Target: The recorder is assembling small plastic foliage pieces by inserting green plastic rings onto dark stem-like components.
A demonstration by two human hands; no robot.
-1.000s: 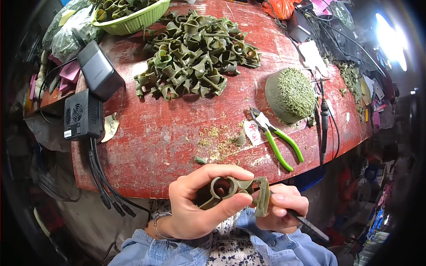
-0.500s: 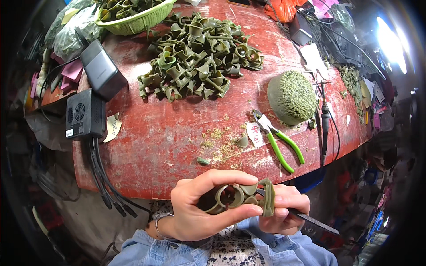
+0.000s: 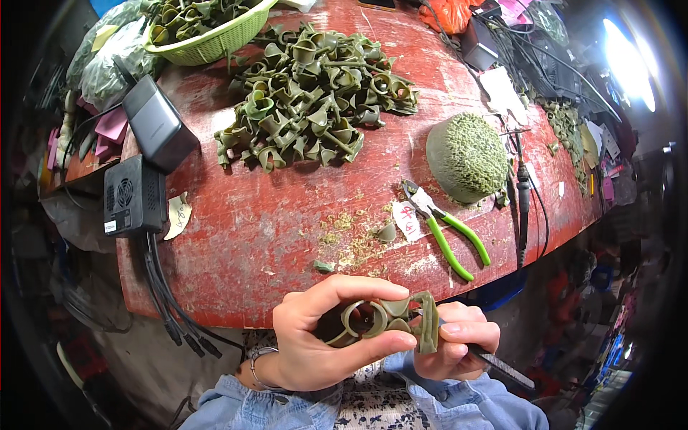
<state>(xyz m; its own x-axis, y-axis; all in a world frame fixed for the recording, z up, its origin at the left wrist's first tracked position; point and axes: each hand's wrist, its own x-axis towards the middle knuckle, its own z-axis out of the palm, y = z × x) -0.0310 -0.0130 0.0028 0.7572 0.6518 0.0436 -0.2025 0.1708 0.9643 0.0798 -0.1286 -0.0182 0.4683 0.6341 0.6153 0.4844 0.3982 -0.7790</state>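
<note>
My left hand [image 3: 315, 333] is closed around an olive-green moulded piece [image 3: 369, 320] with rounded, cup-like hollows, its thumb and forefinger on either side. A flat bar-like end [image 3: 428, 322] of the piece points to the right. My right hand [image 3: 459, 340] is closed on a slim dark hand tool [image 3: 507, 370] with a rough-looking flat handle; its thin front end reaches into the piece behind the bar, mostly hidden. Both hands are just off the near edge of the table. Cutting pliers [image 3: 448, 233] with green handles lie spread beyond my right hand.
On the red table [image 3: 244, 251] lies a heap of similar green pieces [image 3: 308, 93]. A green basket [image 3: 215, 44] holds more. A round green block [image 3: 466, 158] is covered in shavings. Black boxes [image 3: 134, 195] with cables are left; a pen-like corded tool [image 3: 524, 193] lies right.
The tool in my right hand has shifted slightly, with its rear end swinging nearer. The piece in my left hand has turned a little. The table scene has drifted slightly left in the view.
</note>
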